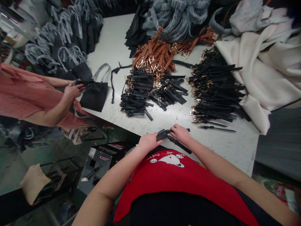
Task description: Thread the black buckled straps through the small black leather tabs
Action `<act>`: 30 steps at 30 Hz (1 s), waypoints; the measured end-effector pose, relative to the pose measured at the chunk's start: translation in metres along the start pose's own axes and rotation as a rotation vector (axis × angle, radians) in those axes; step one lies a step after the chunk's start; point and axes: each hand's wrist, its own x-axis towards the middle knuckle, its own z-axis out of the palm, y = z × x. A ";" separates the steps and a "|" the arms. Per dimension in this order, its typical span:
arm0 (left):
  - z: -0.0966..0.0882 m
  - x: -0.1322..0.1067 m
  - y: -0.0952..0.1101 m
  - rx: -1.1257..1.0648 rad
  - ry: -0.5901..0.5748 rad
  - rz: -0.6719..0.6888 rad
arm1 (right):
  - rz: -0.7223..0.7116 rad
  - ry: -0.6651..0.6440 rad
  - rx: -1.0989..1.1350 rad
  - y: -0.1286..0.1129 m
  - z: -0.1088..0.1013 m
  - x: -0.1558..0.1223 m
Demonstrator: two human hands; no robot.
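At the near edge of the white table, my left hand is closed on the wide end of a black leather strap. My right hand pinches the strap's narrower part, fingers together. Below it, a second black strap piece with a metal buckle slants down to the right; whether it joins the held strap I cannot tell. Beyond my hands lie piles of black buckled straps and, on the right, another stack of black straps. A single black strap lies nearest my right hand.
Brown buckled straps are heaped behind the black ones. Cream fabric covers the table's right side. On the left, a co-worker's hands hold a black bag panel. A dark machine box stands below the table edge.
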 end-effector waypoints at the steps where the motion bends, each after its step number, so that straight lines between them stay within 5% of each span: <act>1: 0.000 0.000 0.000 -0.003 0.000 0.002 | -0.021 0.000 0.007 0.001 0.000 0.000; 14: -0.005 -0.001 0.002 0.017 -0.022 -0.006 | -0.099 0.023 0.113 0.007 0.001 0.001; 18: -0.009 -0.003 0.002 0.038 -0.013 -0.002 | 0.023 0.095 0.164 0.011 0.002 -0.004; 30: -0.038 0.023 0.046 0.141 -0.041 0.065 | 0.149 0.088 0.147 0.021 0.010 -0.006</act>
